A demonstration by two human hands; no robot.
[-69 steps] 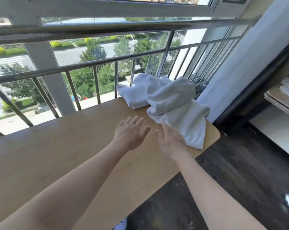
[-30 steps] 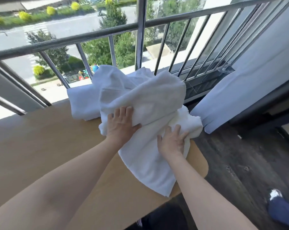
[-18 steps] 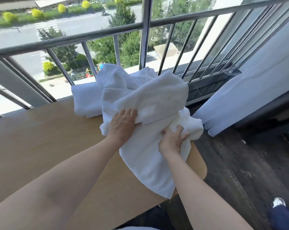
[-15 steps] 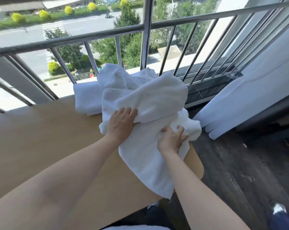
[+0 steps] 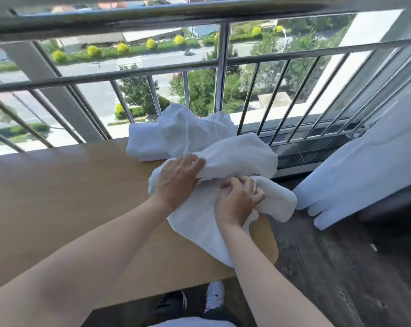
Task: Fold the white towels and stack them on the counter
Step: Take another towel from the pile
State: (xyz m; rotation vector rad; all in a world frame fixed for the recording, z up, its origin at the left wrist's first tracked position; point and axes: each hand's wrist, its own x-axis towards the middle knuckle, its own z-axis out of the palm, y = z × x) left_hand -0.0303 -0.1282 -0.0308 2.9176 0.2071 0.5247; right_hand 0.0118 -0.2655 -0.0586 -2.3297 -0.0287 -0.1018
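A heap of white towels lies at the right end of the wooden counter (image 5: 70, 190). The nearest towel (image 5: 199, 223) is spread loosely and hangs over the counter's front right edge. My left hand (image 5: 176, 182) grips a fold of the rumpled towel (image 5: 242, 156) lying across it. My right hand (image 5: 237, 201) has its fingers curled into the nearest towel's bunched right part (image 5: 277, 201). Behind them a folded towel (image 5: 143, 142) lies by the railing with another crumpled towel (image 5: 195, 131) on it.
A metal railing (image 5: 221, 67) runs along the counter's far edge, close behind the heap. A white curtain (image 5: 365, 171) hangs at the right, just past the counter's end. Dark wooden floor (image 5: 341, 267) lies to the right, and my shoes (image 5: 214, 296) show under the counter.
Both hands went from flat on the towels to grasping them. The right hand has bunched the lower towel's right part, and the upper towel has been pulled down and flattened.
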